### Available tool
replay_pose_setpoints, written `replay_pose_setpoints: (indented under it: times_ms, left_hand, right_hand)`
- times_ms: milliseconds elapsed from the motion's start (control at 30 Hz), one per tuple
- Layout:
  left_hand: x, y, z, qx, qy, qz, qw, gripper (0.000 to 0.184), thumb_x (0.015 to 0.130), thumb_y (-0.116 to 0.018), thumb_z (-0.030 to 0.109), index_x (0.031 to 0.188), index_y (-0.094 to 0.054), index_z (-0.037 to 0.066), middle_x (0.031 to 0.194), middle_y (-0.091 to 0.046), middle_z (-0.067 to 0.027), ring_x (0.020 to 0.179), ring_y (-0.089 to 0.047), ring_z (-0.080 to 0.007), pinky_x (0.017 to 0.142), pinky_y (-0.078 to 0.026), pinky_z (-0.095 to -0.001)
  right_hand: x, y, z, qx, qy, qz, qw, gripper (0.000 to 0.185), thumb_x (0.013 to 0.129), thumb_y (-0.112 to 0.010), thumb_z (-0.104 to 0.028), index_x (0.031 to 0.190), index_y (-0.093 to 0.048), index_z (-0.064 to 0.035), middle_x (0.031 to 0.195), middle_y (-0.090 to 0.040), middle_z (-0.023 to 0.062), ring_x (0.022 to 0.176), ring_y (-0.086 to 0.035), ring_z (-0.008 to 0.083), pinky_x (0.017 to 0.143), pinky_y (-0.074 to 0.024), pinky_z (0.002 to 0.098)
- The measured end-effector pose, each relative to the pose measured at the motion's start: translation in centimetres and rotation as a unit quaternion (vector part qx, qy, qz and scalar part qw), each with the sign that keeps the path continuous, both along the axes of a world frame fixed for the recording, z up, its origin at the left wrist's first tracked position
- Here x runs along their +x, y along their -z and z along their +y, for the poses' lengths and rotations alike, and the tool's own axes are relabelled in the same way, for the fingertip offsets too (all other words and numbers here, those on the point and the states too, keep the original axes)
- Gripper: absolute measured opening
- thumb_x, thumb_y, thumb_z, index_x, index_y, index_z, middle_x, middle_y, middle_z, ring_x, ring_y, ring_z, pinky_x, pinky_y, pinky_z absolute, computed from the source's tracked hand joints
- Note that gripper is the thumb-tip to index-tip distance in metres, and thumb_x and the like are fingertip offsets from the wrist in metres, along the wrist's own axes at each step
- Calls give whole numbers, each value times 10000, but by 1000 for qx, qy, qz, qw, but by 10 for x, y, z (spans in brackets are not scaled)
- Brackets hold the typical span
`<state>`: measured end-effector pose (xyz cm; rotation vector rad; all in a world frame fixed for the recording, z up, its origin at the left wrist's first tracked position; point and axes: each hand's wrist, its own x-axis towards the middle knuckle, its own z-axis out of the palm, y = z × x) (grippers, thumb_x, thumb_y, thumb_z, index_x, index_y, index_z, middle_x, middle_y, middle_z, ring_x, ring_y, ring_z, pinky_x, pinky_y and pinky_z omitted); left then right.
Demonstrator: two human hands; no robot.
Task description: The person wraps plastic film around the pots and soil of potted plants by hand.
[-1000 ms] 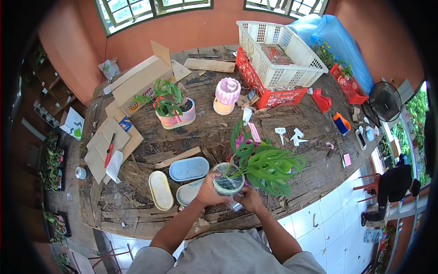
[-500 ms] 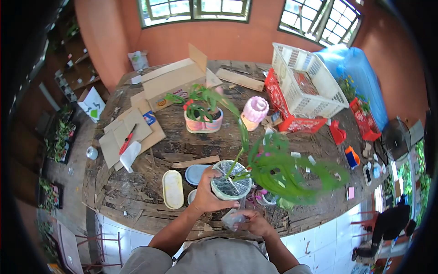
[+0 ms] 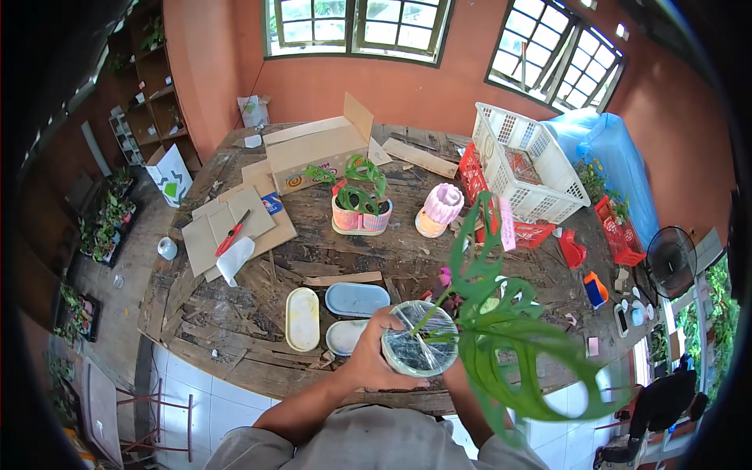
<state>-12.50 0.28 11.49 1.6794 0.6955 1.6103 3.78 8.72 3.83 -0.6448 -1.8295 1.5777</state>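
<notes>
My left hand [image 3: 370, 359] is closed around the side of a round, pale pot [image 3: 421, 364]. Clear plastic wrap [image 3: 427, 333] is stretched over the pot's top, with a stem coming up through it. From it, a plant with large, holed green leaves [image 3: 509, 348] leans to the right. My right hand [image 3: 456, 381] is close against the pot's right side; the pot and leaves hide its fingers. Left of the pot lie a white oval tray [image 3: 343, 337], a blue oval tray [image 3: 356, 299] and a cream oval tray [image 3: 302, 319].
Farther back stand a pink planter [image 3: 362, 219] with a plant and a stack of pink pots [image 3: 441, 207]. A red cutter [image 3: 233, 233] lies on cardboard [image 3: 207, 239] at left. A white crate [image 3: 533, 192] sits at back right. Orange tape dispenser [image 3: 595, 290] is at right.
The pot and plant have shifted right and tilted, the leaves swinging nearer to me. My right hand, seen before with clear plastic below the pot, is now mostly hidden behind it.
</notes>
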Motion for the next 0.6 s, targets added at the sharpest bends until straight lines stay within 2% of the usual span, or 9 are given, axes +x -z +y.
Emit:
replay_pose_setpoints:
  times_ms: [33, 100, 200, 267, 300, 400, 467, 533, 600]
  left_hand:
    - [-2, 0, -3, -26, 18, -11, 999, 824, 509, -887, 151, 1088, -302, 112, 1196, -395, -154, 1148, -428, -262, 944, -340, -419]
    - [-6, 8, -8, -36, 26, -7, 999, 822, 508, -887, 150, 1085, -304, 115, 1194, -397, -149, 1147, -428, -257, 944, -342, -418]
    - [-4, 20, -11, -59, 26, -9, 998, 818, 497, -889, 146, 1074, -310, 120, 1182, -410, -137, 1125, -441, -239, 934, -352, -404]
    - [-6, 28, -7, -43, -42, 55, 997, 815, 469, -896, 243, 1066, -360, 102, 1084, -444, -135, 1029, -467, -248, 889, -372, -380]
    - [-7, 32, -7, -45, -38, 53, 997, 815, 469, -896, 243, 1066, -360, 102, 1084, -444, -135, 1029, -467, -248, 889, -372, -380]
    - [-11, 44, -1, -55, -50, 83, 994, 814, 460, -892, 270, 1065, -375, 98, 1054, -440, -129, 1005, -467, -262, 880, -377, -375]
    - [-12, 56, 0, -110, -41, 116, 986, 825, 480, -899, 210, 1063, -325, 104, 1151, -424, -146, 1094, -443, -228, 924, -355, -375]
    - [-11, 53, 2, -70, -64, 125, 988, 832, 467, -899, 223, 1070, -340, 92, 1144, -421, -158, 1077, -459, -249, 923, -364, -377]
    - [-11, 51, 2, -72, -106, 170, 977, 813, 447, -887, 271, 1069, -395, 90, 1137, -403, -203, 1084, -465, -352, 907, -397, -416]
  right_hand:
    - [31, 9, -10, -38, 8, 10, 999, 440, 792, -648, -107, 1203, -505, -45, 1063, -597, 93, 938, -582, 171, 819, -475, 321]
    - [6, -25, 38, -114, 22, 29, 993, 446, 790, -642, -68, 1211, -496, -46, 1060, -596, 98, 942, -581, 172, 826, -473, 326]
    - [8, -24, 47, -194, 37, 49, 979, 455, 788, -636, -29, 1218, -487, -47, 1057, -594, 103, 945, -581, 172, 833, -472, 330]
    - [24, -19, 62, -172, 20, 174, 969, 528, 851, -546, -394, 1244, -462, -51, 1138, -553, 126, 964, -584, 237, 798, -487, 371]
    - [1, -115, 27, -275, 113, 62, 953, 439, 761, -639, 0, 1176, -501, -42, 1014, -598, 112, 849, -613, 200, 764, -512, 323]
    - [12, -123, 34, -283, 96, 92, 950, 424, 757, -641, 0, 1158, -508, -37, 1004, -598, 109, 836, -615, 202, 753, -516, 325]
    - [25, -127, 39, -290, 75, 123, 946, 408, 753, -643, 1, 1140, -515, -31, 994, -599, 106, 823, -617, 203, 741, -521, 327]
    - [40, -129, 42, -297, 56, 155, 941, 393, 749, -645, 2, 1121, -521, -25, 984, -600, 102, 809, -619, 204, 730, -525, 329]
    - [53, -129, 42, -308, 36, 182, 933, 378, 745, -647, 3, 1103, -528, -19, 975, -601, 99, 796, -621, 205, 719, -530, 330]
